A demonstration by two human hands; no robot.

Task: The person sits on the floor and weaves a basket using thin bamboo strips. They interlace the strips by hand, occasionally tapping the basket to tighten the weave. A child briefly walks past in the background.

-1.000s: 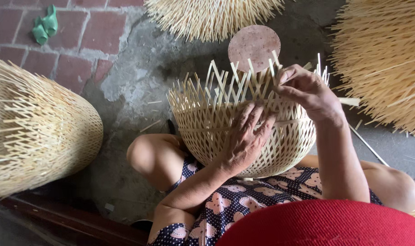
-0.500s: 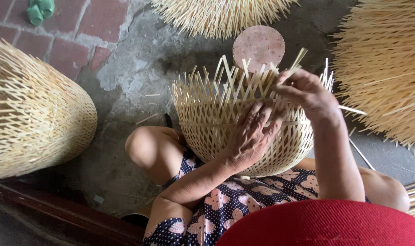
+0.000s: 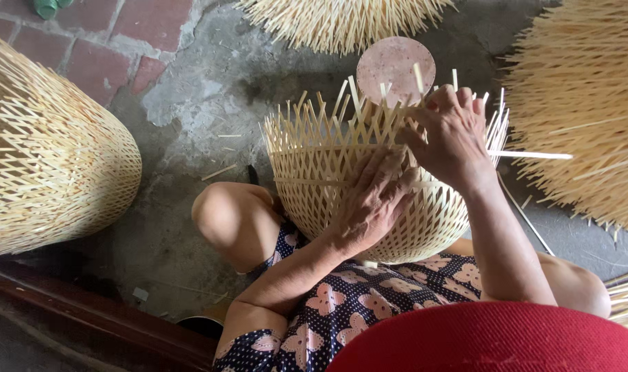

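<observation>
Head view: a half-woven basket point(image 3: 369, 179) is lying on the person's lap, between the knees, its open rim of loose strip ends pointing away from the body; the left hand point(image 3: 372, 203) is lying flat on the woven wall, fingers spread and pressing the weave — an open palm, gripping nothing; the right hand point(image 3: 451, 134) is sitting at the rim, fingers curled narrowly round the upright strips point(image 3: 389, 103), pinching them near their tips; one long strip point(image 3: 531, 155) is sticking out sideways from under that hand.

Against the earlier frames, the right hand is working higher and nearer the middle of the rim, closer to the round disc point(image 3: 395, 67) that is lying on the ground just beyond the basket; the left hand is staying on the same patch of wall, shifted only a little; the basket itself is sitting in the same place on the lap; the view has swung slightly, so the green thing point(image 3: 48, 7) at the top left is almost out of frame.

Around the person — a large finished basket point(image 3: 48, 151) is lying on its side at the left; a bristly one point(image 3: 341, 21) is lying beyond the disc; another point(image 3: 582, 110) is filling the right side; all are resting on the concrete floor point(image 3: 190, 117), beside red bricks point(image 3: 148, 21).
</observation>
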